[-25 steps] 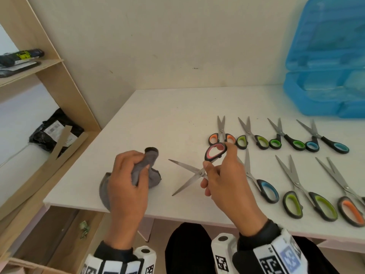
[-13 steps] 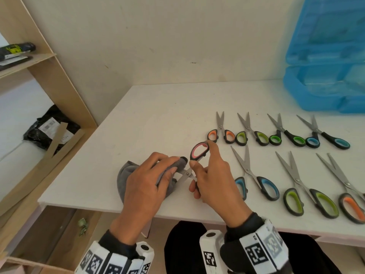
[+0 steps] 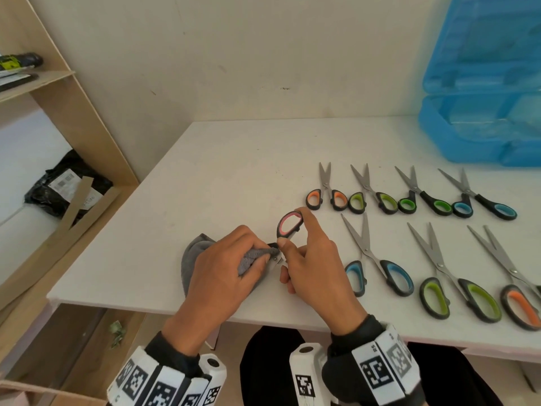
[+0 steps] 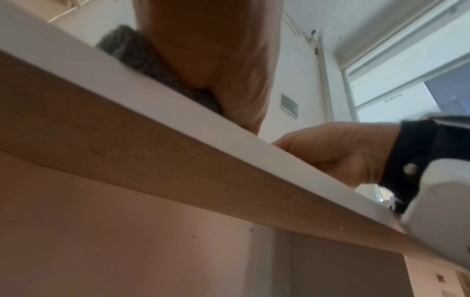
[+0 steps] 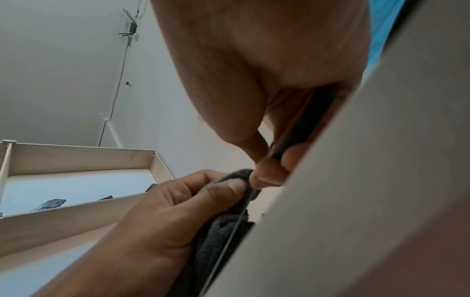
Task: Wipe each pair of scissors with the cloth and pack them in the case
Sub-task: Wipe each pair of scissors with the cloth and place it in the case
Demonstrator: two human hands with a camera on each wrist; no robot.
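My right hand (image 3: 304,259) grips a pair of pink-handled scissors (image 3: 288,225) near the table's front edge, handle loop up. My left hand (image 3: 228,271) pinches the grey cloth (image 3: 254,256) around the blades, which are mostly hidden inside it. In the right wrist view the left thumb presses the cloth (image 5: 229,227) against a thin blade edge (image 5: 239,217). The left wrist view shows the cloth (image 4: 142,58) under the palm above the table edge. Several other scissors lie in two rows to the right, such as a blue-handled pair (image 3: 377,259). The open blue case (image 3: 480,112) stands at the back right.
The white table (image 3: 234,171) meets a wall at the back. A wooden shelf unit (image 3: 58,118) stands at the left, holding a black package (image 3: 64,186) and a tool (image 3: 17,61) on the upper shelf. The table's front edge (image 4: 229,160) runs just under both wrists.
My left hand has brought the cloth from the left onto the scissors' blades and closed it round them. The right hand keeps its hold of the scissors, moved slightly toward the left.
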